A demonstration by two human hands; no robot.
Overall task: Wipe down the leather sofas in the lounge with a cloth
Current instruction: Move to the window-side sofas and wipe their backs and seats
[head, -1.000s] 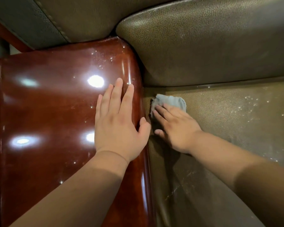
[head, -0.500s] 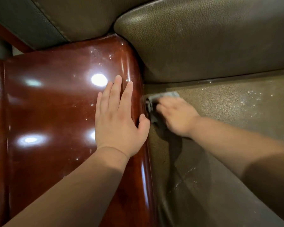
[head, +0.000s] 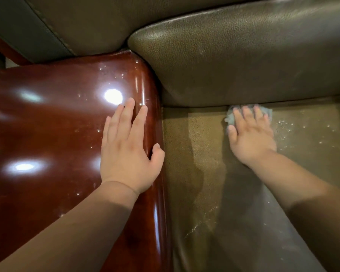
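armrest (head: 57,134): glossy lacquered wood | seat (head: 312,173): grained matt leather | cloth (head: 230,116): soft fabric

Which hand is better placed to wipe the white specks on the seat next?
The right hand. It presses the cloth flat on the seat at the backrest crease, with the specks just beside it. The left hand lies flat on the glossy wooden armrest, holding nothing.

Dim, warm light — white glare spots on the glossy armrest (head: 67,134), fingers (head: 247,114) motion-blurred, wide-angle edges bowed.
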